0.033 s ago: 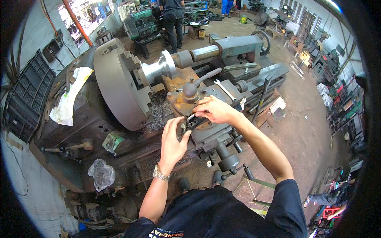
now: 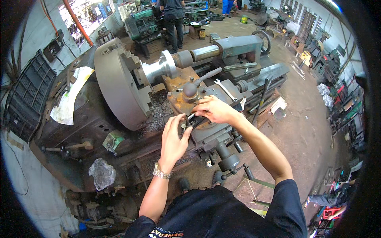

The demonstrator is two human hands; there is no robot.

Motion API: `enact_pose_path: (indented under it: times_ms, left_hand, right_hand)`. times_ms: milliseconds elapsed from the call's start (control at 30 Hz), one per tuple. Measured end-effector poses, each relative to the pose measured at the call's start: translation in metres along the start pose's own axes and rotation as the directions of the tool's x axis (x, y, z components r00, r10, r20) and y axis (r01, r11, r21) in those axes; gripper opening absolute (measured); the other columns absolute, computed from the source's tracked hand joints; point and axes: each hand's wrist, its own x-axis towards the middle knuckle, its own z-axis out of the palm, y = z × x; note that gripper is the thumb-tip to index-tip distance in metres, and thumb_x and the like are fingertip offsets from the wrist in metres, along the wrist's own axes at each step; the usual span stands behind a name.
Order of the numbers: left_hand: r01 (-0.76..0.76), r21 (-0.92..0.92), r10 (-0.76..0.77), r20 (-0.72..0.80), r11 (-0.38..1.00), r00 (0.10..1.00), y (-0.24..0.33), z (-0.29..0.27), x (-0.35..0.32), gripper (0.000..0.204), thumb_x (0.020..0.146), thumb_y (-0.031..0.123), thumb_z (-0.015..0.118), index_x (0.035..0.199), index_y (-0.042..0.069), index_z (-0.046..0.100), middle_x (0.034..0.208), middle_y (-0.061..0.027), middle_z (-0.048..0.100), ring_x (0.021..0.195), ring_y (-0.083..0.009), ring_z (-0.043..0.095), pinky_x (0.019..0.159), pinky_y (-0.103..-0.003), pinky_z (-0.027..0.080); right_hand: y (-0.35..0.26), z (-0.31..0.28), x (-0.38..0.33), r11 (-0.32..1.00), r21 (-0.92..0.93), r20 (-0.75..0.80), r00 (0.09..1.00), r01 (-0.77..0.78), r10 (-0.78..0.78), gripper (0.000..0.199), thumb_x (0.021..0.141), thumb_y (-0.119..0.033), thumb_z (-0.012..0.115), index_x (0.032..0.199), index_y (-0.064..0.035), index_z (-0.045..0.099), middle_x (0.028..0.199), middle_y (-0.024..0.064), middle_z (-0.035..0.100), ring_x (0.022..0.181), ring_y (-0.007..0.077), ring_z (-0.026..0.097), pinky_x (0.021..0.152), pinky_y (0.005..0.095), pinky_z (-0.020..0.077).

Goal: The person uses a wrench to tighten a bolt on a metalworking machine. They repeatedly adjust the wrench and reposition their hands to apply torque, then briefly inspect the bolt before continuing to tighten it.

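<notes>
Dark metal holder (image 2: 195, 123) sits on the lathe carriage (image 2: 210, 138), at twelve o'clock. The left hand (image 2: 173, 142) curls about its near end, the right hand (image 2: 216, 110) bends over it; whether they grasp, I cannot tell. Almost nothing has changed, so the work seems not advanced.

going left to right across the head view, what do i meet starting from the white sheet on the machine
White sheet, large round chuck, left hand, right hand, crumpled clear plastic.
</notes>
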Motion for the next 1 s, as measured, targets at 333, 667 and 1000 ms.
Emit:
enact_pose_path:
  times_ms: [333,667,1000]
  left_hand:
    - [0.091,0.043,-0.09,-0.029,0.995,0.996,0.002,0.013,0.021,0.008,0.088,0.002,0.071,0.093,-0.003,0.071,0.081,-0.0136,0.068,0.07,-0.0232,0.067,0.067,-0.032,0.053]
    - [0.014,0.155,-0.003,-0.07,0.988,0.998,0.005,0.017,0.019,0.013,0.085,0.002,0.072,0.097,-0.005,0.073,0.085,-0.0171,0.07,0.072,-0.0303,0.068,0.069,-0.036,0.053]
    - [-0.037,0.237,0.053,-0.061,0.971,0.997,0.004,0.021,0.021,0.014,0.086,-0.002,0.066,0.098,-0.008,0.072,0.091,-0.0199,0.072,0.082,-0.0351,0.071,0.075,-0.038,0.054]
  right_hand:
    - [0.002,-0.002,-0.013,0.995,0.065,-0.299,0.95,-0.074,0.091,0.041,0.084,-0.035,0.081,0.106,-0.006,0.061,0.096,0.0122,0.065,0.093,0.0343,0.064,0.082,0.0429,0.0499]
    - [0.015,-0.01,-0.001,0.981,-0.184,-0.038,0.998,-0.055,0.049,0.057,0.091,-0.06,0.063,0.083,-0.0038,0.068,0.08,0.0183,0.069,0.08,0.0422,0.068,0.073,0.0499,0.0535]
    - [0.011,-0.001,-0.006,0.957,-0.176,-0.025,0.973,-0.229,0.228,0.063,0.089,-0.066,0.062,0.076,-0.0057,0.074,0.072,0.0233,0.068,0.078,0.0437,0.069,0.073,0.0507,0.0546]
